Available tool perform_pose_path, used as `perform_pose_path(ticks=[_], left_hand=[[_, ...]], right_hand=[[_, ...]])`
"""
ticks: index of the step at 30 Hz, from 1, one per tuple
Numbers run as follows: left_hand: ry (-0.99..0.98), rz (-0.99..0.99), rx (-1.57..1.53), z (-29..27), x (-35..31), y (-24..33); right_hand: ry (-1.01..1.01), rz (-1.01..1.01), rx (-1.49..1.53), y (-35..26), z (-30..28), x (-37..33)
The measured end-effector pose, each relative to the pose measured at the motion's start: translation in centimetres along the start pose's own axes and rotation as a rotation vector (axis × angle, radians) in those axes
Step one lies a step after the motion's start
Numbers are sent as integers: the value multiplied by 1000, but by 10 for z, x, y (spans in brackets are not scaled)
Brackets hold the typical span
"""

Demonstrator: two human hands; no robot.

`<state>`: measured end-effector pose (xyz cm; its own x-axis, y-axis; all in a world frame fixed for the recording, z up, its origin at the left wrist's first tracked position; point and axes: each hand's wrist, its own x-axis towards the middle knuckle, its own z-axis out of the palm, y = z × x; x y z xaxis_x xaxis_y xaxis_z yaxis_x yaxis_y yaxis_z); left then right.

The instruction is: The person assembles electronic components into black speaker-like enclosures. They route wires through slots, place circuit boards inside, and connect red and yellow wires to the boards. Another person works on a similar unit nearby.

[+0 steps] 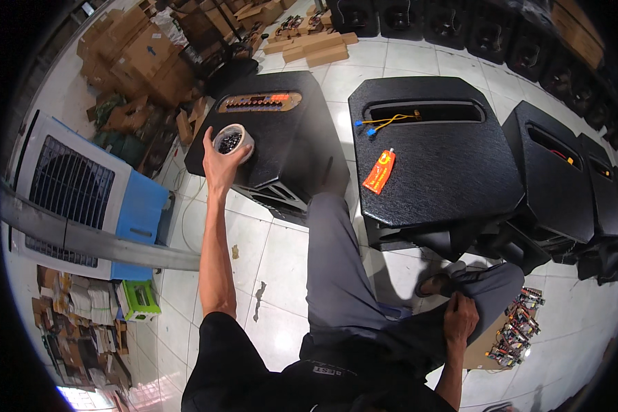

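Currently held: one pale, round, open-topped tub (249,144), in my left hand (221,163). Grip: closed about the tub, thumb on its right side, fingers on its left. Position: over the near part of the sloping top of one black, textured cabinet (285,147); whether it rests there or hangs just above, I cannot tell. Orientation: mouth up, axis roughly upright. Contents: small dark metal pieces (229,141), too many and too small to count.

My right hand (461,318), one: fingers loosely curled, resting on my leg; whether it encloses anything, I cannot tell.

Set in the first cabinet's long rounded slot, beyond the tub: one tan panel with a row of dark knobs (259,103), running left to right.

To the right, one second black, textured cabinet (453,168), well apart from the tub. On it: one orange, flattened tube (379,173), long axis slanting, white tip pointing away from me and slightly right; and one yellow-orange wire lead (395,119), reaching out of the slot, with two blue connectors (371,132) at its left ends.
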<state>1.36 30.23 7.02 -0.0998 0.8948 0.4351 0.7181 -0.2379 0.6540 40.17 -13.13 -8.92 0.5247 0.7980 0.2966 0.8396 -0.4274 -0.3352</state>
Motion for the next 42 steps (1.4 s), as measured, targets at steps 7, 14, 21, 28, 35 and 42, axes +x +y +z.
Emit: perform_pose_path(ticks=[7,14,21,28,35,42], left_hand=[[395,377,391,8,-18,16],[-358,243,-176,67,-93,136],[-432,440,55,116,-130,179],[-318,324,-103,101,-110,158],[-18,254,393,78,-21,60],[12,286,575,84,-13,34]], right_hand=[[-3,11,-31,-1,1,-2],[8,27,-44,0,2,1],[-23,82,-33,0,0,-4],[-12,72,-4,3,-2,-10],[30,2,8,2,-1,-7],[6,164,213,-1,-13,4]])
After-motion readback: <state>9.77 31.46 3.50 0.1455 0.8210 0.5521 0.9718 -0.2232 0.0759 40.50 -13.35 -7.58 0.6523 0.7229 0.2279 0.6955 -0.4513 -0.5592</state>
